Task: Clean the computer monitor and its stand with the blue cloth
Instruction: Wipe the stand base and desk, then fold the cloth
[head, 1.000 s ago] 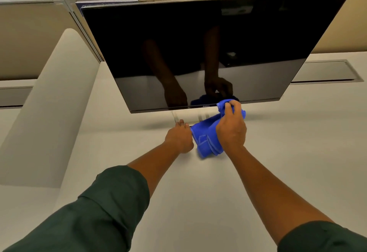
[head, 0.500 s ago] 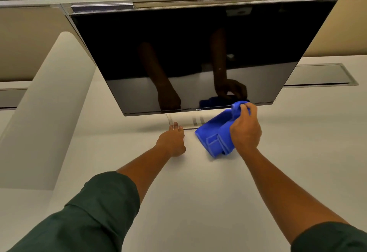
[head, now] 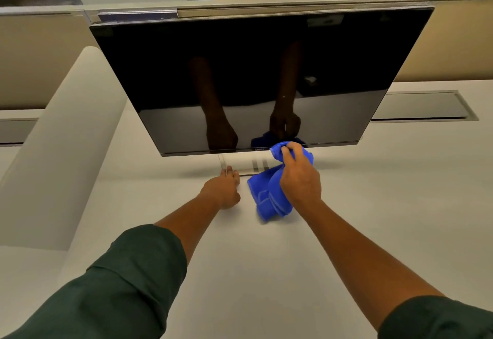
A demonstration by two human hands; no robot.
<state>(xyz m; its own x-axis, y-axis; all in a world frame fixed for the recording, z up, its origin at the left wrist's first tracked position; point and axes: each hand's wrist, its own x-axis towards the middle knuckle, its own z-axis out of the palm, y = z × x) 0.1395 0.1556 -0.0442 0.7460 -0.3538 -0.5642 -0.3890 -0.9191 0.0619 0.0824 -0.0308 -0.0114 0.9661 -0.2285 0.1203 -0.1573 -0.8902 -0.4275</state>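
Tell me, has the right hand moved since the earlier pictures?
Yes. The right hand with the blue cloth shifted rightward, then back leftward, along the monitor bottom edge.

monitor (head: 256,79) on desk (head: 373,205), cloth (head: 269,192) below its bottom edge, before the stand base (head: 248,164)

The monitor (head: 256,71) has a glossy black screen with a thin silver lower edge, and the cloth (head: 269,192) is plain bright blue. The desk (head: 373,218) is off-white, the partition (head: 40,58) at its back edge beige, and both sleeves (head: 120,285) dark green.
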